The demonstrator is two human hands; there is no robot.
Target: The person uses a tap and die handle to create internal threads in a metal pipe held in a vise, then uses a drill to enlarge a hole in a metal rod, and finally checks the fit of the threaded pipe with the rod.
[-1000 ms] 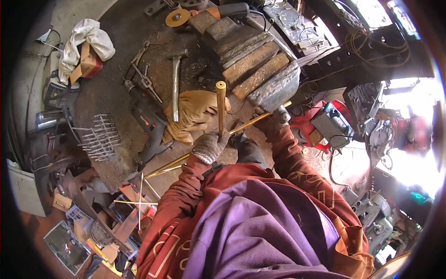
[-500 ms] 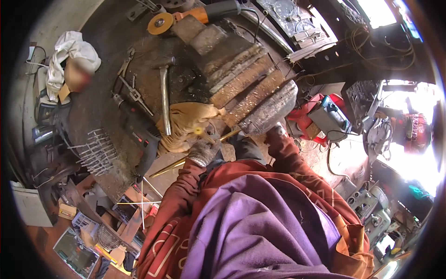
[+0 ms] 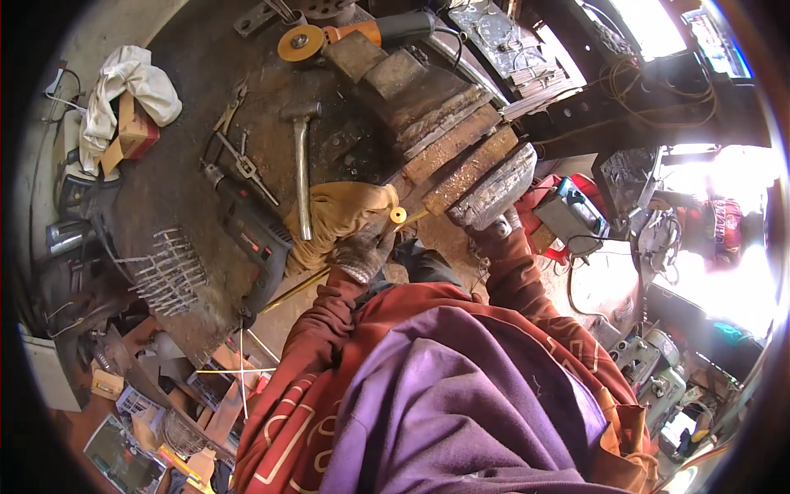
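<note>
My left hand (image 3: 362,253), in a grey knitted glove, is closed around a long brass-coloured rod (image 3: 295,290). The rod slants from the lower left toward the bench vise (image 3: 473,177). A small yellow disc (image 3: 398,215) with a centre hole shows just beyond the fingers, close to the vise jaws; whether it sits on the rod I cannot tell. At the vise's near end, my right hand (image 3: 498,235) is at a round metal handle end (image 3: 503,226). The vise partly hides those fingers, which appear closed on the handle. A tan cloth (image 3: 341,210) lies beside my left hand.
Left of the vise, a hammer (image 3: 303,169), a black drill (image 3: 251,230) and a tap wrench (image 3: 244,165) lie on the workbench. An orange angle grinder (image 3: 354,31) rests behind the vise. Several welded rods (image 3: 171,276) are at the left. A red container (image 3: 539,193) stands right.
The yellow disc and my left hand have shifted right, nearer the vise jaws. My right hand remains at the vise's near end. The whole view has also shifted slightly.
</note>
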